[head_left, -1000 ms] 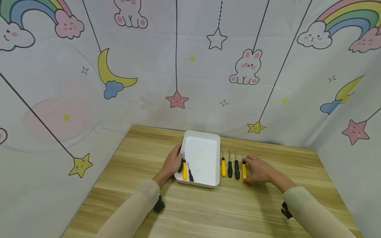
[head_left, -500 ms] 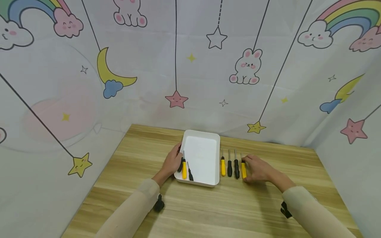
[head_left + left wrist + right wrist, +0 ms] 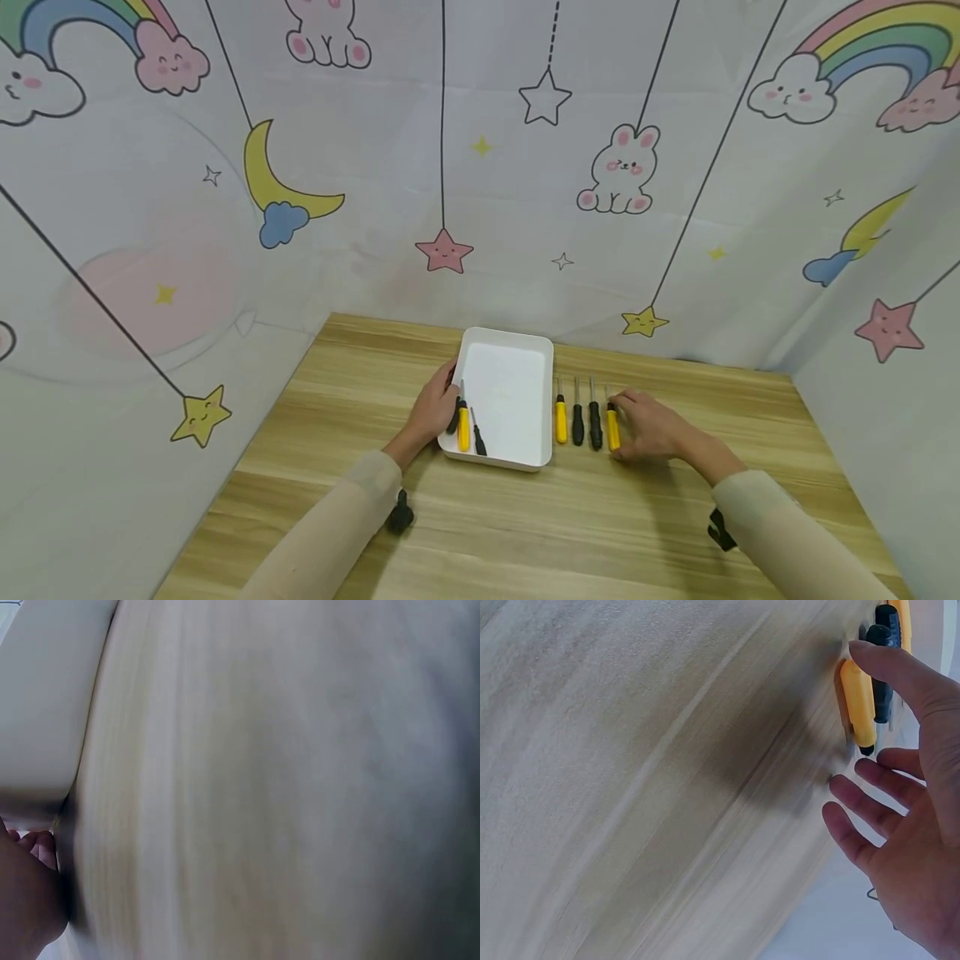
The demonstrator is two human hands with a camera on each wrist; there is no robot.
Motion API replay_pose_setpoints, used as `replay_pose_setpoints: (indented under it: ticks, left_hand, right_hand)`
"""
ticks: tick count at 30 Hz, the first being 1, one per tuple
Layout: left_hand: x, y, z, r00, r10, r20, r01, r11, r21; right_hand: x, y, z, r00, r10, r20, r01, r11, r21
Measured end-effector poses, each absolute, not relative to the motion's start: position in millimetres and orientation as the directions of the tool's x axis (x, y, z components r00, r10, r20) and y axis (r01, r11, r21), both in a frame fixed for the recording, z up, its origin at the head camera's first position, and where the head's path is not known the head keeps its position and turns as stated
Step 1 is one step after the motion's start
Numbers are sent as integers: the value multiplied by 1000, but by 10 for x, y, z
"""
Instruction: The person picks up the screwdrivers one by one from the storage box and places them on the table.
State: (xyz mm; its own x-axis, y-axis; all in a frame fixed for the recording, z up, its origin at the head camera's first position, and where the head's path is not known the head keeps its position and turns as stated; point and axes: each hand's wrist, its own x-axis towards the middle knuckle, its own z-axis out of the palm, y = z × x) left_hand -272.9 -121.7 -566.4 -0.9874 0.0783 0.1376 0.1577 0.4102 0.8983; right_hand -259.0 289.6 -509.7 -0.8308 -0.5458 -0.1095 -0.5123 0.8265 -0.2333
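A white tray (image 3: 513, 375) sits close to the far edge of the wooden table (image 3: 525, 533), its long sides running from far to near. The left hand (image 3: 435, 404) grips the tray's left wall, thumb over the rim. Inside, toward the tray's near left corner, lie a black-handled screwdriver (image 3: 453, 417) partly hidden by that hand, a yellow screwdriver (image 3: 463, 427) and a short black screwdriver (image 3: 480, 442). On the table just beyond the tray's right wall, four more stand in a row with shafts toward the far edge: a second yellow screwdriver (image 3: 561, 421), a slim black one (image 3: 577, 425), a thicker black one (image 3: 595, 425) and the end yellow screwdriver (image 3: 613, 429). The right hand (image 3: 652, 425) is at this last one, thumb by the butt of its handle and fingertips near its neck, the fingers gently curved and spread; whether they press on it cannot be told. Both forearms wear pale sleeves (image 3: 330, 525). Behind the table's far edge hangs a white curtain (image 3: 360, 167) printed with stars and rabbits.
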Motion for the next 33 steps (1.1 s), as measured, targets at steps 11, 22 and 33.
replay_pose_setpoints:
  ticks: [11,22,33]
  left_hand:
    - [-2740,-1231,-5659,-988,75,133,152,425,892]
    - [-2747,-1226,-5674,-987,86,136,160,416,895]
    - [-2751,-1230,-5677,-986,94,140,166,403,900]
  right_hand:
    - [-2597,2887,-5062,-829,-550,-101,-524,827,-201]
    - [-2572,2843,-5017,-827,-558,-67,-536,820,-203]
    - [-2580,2784,-4980,-835,-548,-44,-531,825,-196]
